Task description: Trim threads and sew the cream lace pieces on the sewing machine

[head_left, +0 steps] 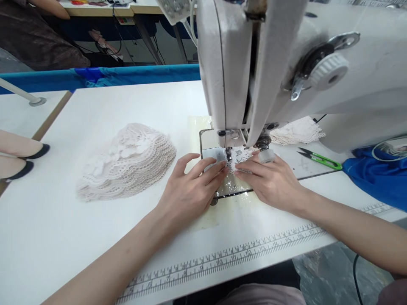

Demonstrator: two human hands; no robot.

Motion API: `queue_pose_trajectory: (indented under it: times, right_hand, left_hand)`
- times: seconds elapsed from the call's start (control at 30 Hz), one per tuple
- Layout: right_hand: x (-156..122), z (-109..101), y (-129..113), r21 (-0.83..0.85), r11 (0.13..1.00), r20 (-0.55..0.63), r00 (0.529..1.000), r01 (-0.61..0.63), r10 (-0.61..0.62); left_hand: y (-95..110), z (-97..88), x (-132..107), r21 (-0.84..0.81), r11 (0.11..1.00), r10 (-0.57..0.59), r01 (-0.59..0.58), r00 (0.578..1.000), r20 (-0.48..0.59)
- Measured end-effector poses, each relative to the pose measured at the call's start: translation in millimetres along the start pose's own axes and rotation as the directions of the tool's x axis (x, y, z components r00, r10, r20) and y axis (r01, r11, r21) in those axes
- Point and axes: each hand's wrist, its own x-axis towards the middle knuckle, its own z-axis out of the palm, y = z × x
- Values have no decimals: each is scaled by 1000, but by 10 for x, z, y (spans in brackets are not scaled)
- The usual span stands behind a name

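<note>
A small white lace piece (pixel 240 155) lies under the presser foot (pixel 228 154) of a sewing machine (pixel 235 63). My right hand (pixel 270 180) is at the lace's right side, its fingers pressed together on the fabric; the thumb is partly hidden. From the left, my left hand (pixel 197 186) rests on the metal plate, fingers stretched and spread, with the index fingertip and thumb touching the lace's near left edge. A pile of white and beige scalloped lace pieces (pixel 127 163) lies left of my left hand.
Green-handled thread snips (pixel 321 159) lie right of the machine plate, beside blue cloth (pixel 378 176). More lace (pixel 299 130) lies behind my right hand. A printed ruler (pixel 219 263) runs along the table's front edge. Another person's arm (pixel 52 7) shows at the upper left.
</note>
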Motion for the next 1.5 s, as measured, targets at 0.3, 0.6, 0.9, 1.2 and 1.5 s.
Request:
queue_pose_trajectory:
  times: [0.3, 0.6, 0.9, 1.2, 1.5]
  right_hand:
    - [11, 46, 20, -35, 999, 6, 1000, -28, 28]
    - [18, 37, 19, 12, 999, 19, 999, -47, 47]
    - [17, 44, 19, -30, 999, 37, 999, -33, 34]
    - [43, 70, 34, -88, 995, 87, 995, -47, 55]
    - [72, 47, 29, -111, 991, 99, 991, -80, 91]
  left_hand:
    - [-25, 25, 37, 27, 999, -27, 26, 999, 17]
    - [-33, 55, 22, 32, 998, -60, 60, 998, 7]
    - [-28, 43, 48, -9, 995, -98, 98, 995, 28]
    - [-44, 76, 74, -12, 989, -147, 148, 987, 57]
    - [-47, 106, 105, -35, 978, -204, 206, 977, 69]
